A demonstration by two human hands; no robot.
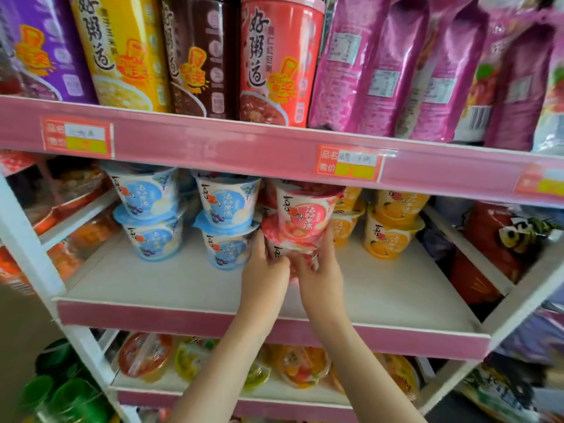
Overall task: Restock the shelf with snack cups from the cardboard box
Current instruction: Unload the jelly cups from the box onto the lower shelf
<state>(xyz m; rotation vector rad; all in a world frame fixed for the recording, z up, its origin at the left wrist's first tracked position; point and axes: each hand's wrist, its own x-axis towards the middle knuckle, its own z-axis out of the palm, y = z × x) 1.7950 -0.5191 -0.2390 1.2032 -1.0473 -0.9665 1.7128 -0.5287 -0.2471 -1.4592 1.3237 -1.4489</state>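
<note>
Pink stack: two cups high on the middle shelf [152, 282], between the blue cups [227, 206] and the orange cups [393, 222]; upper pink cup [302, 209] seated on the lid of the lower pink cup [288, 250].
Lower pink cup: at the front of the stack, clasped from both sides; base hidden behind the hands, so contact with the shelf board not to be judged.
Left hand [264, 271]: against the cup's left flank, fingers [259, 241] curled up along the wall, squeezed between it and the nearer blue stack; thumb laid across the front.
Right hand [320, 271]: against the cup's right flank, fingers [329, 239] wrapped round the wall toward the back, just beside the orange cups; thumb across the front, close to the other thumb.
Grip: clamped on the lower pink cup, wall caught between fingers and thumbs on each side; lid edge perhaps crumpled under the thumbs, too blurred to be sure.
Blue cups: two stacks of two, left of the pink stack.
Orange cups: stacked at right, set further back.
Shelf above: tall porridge tubs [274, 62] in purple, yellow, brown and red; magenta pouches [381, 65] to their right; price labels [348, 163] on the pink rail [213, 145].
Shelf below: clear-lidded jelly cups [143, 355], blurred.
</note>
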